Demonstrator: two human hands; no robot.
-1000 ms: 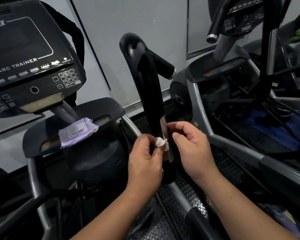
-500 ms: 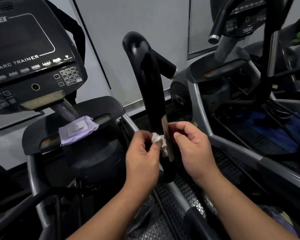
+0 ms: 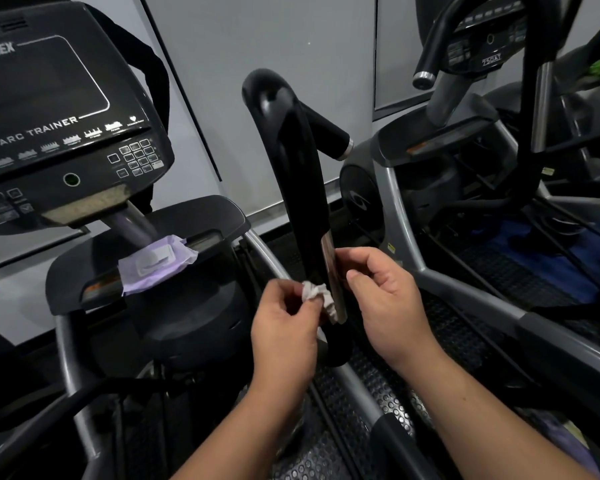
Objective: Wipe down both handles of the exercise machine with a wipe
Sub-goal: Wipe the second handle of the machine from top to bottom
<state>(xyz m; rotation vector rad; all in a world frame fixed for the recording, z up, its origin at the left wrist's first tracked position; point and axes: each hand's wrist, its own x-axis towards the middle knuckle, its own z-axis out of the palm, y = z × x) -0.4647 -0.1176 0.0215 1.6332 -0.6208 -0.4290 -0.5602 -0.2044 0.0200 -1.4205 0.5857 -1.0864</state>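
Observation:
A tall black handle (image 3: pixel 297 174) of the exercise machine rises in the middle of the view, with a metal strip on its lower part. My left hand (image 3: pixel 284 327) pinches a small crumpled white wipe (image 3: pixel 314 292) against the left side of the handle's lower part. My right hand (image 3: pixel 385 299) is just right of the handle, fingers curled with thumb and forefinger close together; nothing shows between them. The machine's other handle is out of view.
The machine's console (image 3: pixel 59 126) fills the upper left. Below it a purple wipes pack (image 3: pixel 156 263) lies on the tray (image 3: pixel 84 265). A second machine (image 3: pixel 465 140) stands to the right. Ribbed footplates (image 3: pixel 343 427) lie below my arms.
My left hand with the wipe has stayed low on the handle, shifting slightly. My right hand has drawn a little away from the handle and the wipe.

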